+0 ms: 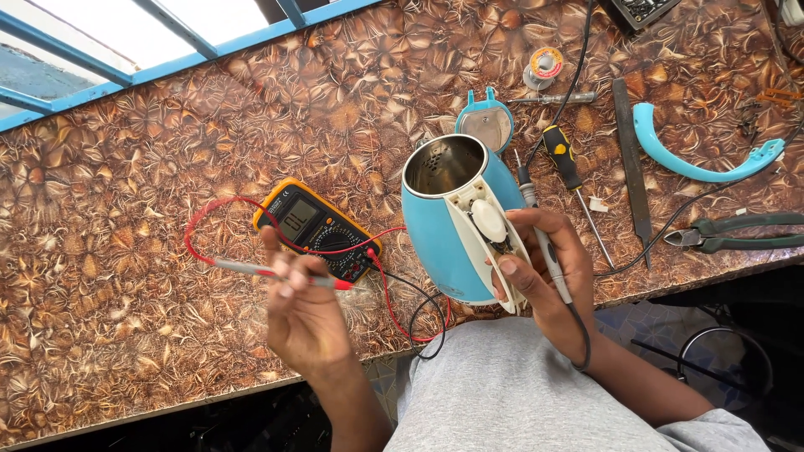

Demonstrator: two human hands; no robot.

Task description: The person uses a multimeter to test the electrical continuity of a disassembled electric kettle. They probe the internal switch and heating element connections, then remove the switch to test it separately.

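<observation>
Kettle testing on a brown leaf-patterned bench [126, 251] under a blue-framed window [100, 42].

Left hand [303, 314] pinches the red probe [276, 274]; right hand [544, 268] clasps the blue kettle [448, 226] and black probe [544, 243] at the bench's near edge, beside the yellow multimeter [316, 228].

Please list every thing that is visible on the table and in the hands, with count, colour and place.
kettle: 1, blue and white, table's near edge, steadied by the right hand
kettle lid: 1, blue, behind the kettle
multimeter: 1, yellow and black, centre
red probe: 1, red, in the left hand
black probe: 1, black, in the right hand
screwdriver: 1, black and yellow, right of the kettle
handle cover: 1, blue, curved, far right
pliers: 1, green grips, right edge
solder reel: 1, top centre
file: 1, dark, beside the screwdriver
table: 1, brown patterned
left hand: 1, centre front
right hand: 1, on the kettle
</observation>
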